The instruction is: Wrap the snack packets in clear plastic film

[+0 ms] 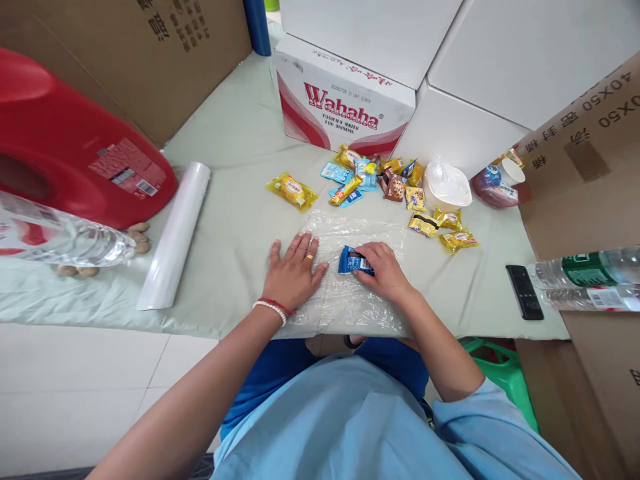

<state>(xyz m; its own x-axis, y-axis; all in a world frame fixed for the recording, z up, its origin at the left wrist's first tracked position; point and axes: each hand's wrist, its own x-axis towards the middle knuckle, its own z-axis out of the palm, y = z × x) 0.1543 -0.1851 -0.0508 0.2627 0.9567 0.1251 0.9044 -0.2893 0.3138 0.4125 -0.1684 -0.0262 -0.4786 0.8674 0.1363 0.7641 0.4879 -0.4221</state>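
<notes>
A sheet of clear plastic film (340, 303) lies spread on the table in front of me. My left hand (294, 270) rests flat on the film's left part, fingers stretched out. In my right hand (383, 267) is a small blue snack packet (349, 261), gripped between thumb and fingers over the middle of the film. Part of the packet is hidden under the fingers. Just beyond the film sit several wrapped snacks, among them a yellow packet (291, 191), a brown packet (391, 185) and a light blue packet (336, 173).
A white roll (175, 237), a red jug (80, 140) and a water bottle (65, 233) lie at left. Behind stands a Wahaha carton (345, 100). At right are a white bowl (447, 185), a black remote-like device (524, 292), plastic bottles (590, 270) and a cardboard box (590, 160).
</notes>
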